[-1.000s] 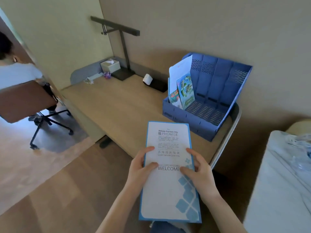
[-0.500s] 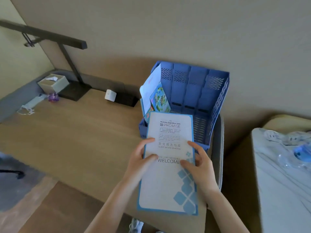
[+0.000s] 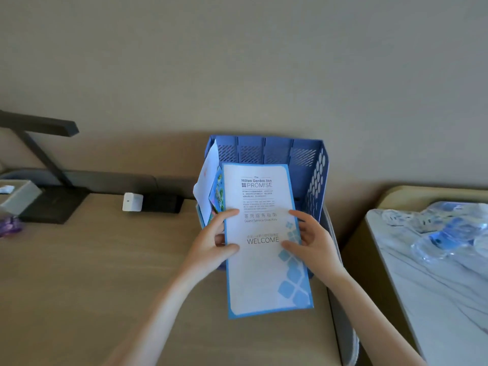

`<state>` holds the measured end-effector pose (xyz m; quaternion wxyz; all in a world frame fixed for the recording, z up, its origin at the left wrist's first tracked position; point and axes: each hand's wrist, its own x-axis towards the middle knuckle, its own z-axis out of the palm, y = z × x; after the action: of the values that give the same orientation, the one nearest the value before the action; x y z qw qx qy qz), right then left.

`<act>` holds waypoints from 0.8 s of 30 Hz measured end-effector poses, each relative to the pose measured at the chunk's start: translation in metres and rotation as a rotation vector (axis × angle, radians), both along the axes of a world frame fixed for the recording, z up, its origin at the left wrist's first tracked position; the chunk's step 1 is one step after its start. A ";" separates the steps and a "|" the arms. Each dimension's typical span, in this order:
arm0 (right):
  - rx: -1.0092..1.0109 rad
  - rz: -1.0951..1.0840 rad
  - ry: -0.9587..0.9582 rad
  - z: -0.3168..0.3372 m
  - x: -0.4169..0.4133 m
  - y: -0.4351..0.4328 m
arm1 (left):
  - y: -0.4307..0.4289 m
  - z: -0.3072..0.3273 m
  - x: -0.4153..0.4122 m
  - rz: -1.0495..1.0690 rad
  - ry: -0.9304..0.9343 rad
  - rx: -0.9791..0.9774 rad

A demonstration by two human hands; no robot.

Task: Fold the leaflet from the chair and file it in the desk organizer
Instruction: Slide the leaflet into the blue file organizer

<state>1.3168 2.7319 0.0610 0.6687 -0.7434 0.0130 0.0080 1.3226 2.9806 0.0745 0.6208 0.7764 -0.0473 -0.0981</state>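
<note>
Already both hands, left hand (image 3: 216, 241) and right hand (image 3: 311, 239), pinch the leaflet (image 3: 261, 254) mid-length. Its unsupported far end may snag the organizer (image 3: 314, 180), apparently on the dividers beyond the grip.

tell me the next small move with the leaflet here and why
Probably tip the leaflet upright and lower it into an empty slot of the organizer. Both the left hand and the right hand hold it over the organizer, whose leftmost slot holds papers.
</note>
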 end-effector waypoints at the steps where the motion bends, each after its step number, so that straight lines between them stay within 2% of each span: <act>1: -0.008 0.012 -0.019 0.004 0.011 -0.001 | -0.001 0.005 0.008 0.015 -0.031 -0.004; 6: -0.142 0.066 -0.170 0.021 0.066 0.005 | -0.006 0.017 0.040 0.170 -0.181 -0.009; 14: -0.426 0.152 -0.356 0.005 0.139 0.023 | -0.021 -0.003 0.070 0.503 -0.371 0.234; 18: -0.459 0.167 -0.398 -0.018 0.165 0.029 | -0.037 -0.021 0.082 0.595 -0.481 0.308; 24: -0.461 0.283 -0.343 -0.056 0.194 0.037 | -0.052 -0.060 0.087 0.759 -0.418 0.345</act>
<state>1.5103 2.7689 0.0045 0.4671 -0.8603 -0.2022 -0.0276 1.4094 2.9283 0.0147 0.4517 0.8338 0.1330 0.2881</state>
